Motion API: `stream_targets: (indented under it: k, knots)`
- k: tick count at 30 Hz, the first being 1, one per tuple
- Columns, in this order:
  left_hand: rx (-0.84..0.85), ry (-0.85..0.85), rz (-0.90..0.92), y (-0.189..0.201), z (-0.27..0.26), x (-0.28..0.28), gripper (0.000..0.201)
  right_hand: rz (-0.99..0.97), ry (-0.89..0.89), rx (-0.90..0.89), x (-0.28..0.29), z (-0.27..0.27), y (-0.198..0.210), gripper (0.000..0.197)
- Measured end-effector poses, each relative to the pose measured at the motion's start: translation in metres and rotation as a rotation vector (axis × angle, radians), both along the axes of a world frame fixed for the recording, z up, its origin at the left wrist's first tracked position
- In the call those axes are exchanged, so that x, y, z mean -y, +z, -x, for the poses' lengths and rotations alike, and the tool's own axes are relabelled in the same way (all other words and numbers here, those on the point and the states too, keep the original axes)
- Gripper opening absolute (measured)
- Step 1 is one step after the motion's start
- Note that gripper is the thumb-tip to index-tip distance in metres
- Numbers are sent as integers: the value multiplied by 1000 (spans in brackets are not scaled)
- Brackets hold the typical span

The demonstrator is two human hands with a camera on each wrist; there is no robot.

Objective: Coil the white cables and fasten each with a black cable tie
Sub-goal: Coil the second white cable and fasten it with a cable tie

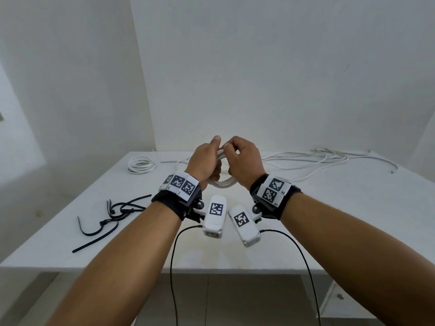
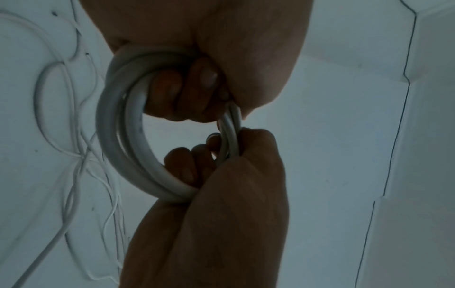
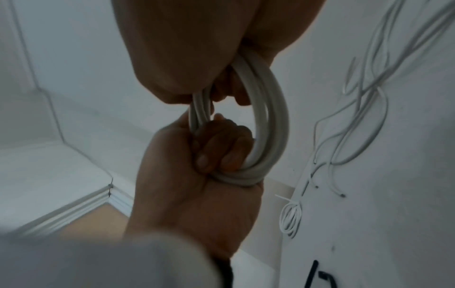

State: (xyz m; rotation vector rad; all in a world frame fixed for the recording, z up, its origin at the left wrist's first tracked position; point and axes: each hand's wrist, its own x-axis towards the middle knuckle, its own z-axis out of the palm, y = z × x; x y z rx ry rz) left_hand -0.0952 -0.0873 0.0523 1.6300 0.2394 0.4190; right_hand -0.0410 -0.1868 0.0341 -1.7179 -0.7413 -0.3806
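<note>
A white counter stands pushed into the corner of a bare, white-painted room, two plain walls meeting behind it (soft, even light, no hard shadows). Pale floor tiles show below the counter's front edge.

Both hands around cable coil

hands: two are seen, a left hand and a right hand
coils held: one, the white coil
coils laid on the table: one, the finished coil
loose cables: several strands, not countable
black cable ties: a tangled heap, number not told
wrist cameras: two
</note>
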Motion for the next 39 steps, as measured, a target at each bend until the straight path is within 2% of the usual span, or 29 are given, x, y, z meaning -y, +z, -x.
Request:
stream_targets:
  k: [2,4,6,8,11,16,19,21,24,26,31,39]
  knots:
    - [39,-81,110,-2,4,-12,37,-12,29,-27,-6,1,3,22]
    - [94,-203,303,-6,12,-24,29,-43,49,-47,-11,2,8,22]
    - [156,-224,405,-11,20,-32,24,-61,79,-73,-18,5,12,22]
    - [202,-92,329,-15,27,-38,22,-57,125,-99,-30,13,11,23]
    - [227,175,160,-20,36,-57,35,-55,245,-168,-53,27,3,24]
    - [165,363,63,-32,63,-112,40,94,386,-268,-90,39,-8,22]
    - [153,453,138,-34,87,-152,43,276,361,-211,-114,47,-19,26]
    - [161,520,225,-34,107,-182,42,421,404,-163,-128,55,-29,23]
    - [133,621,247,-40,142,-219,42,850,586,-11,-148,79,-40,9]
    - [91,672,235,-50,163,-233,42,1062,632,97,-164,96,-46,23]
    - [33,726,268,-76,200,-253,40,1114,623,268,-206,115,-56,31]
    - [29,686,266,-76,205,-254,40,1101,570,246,-223,113,-67,11]
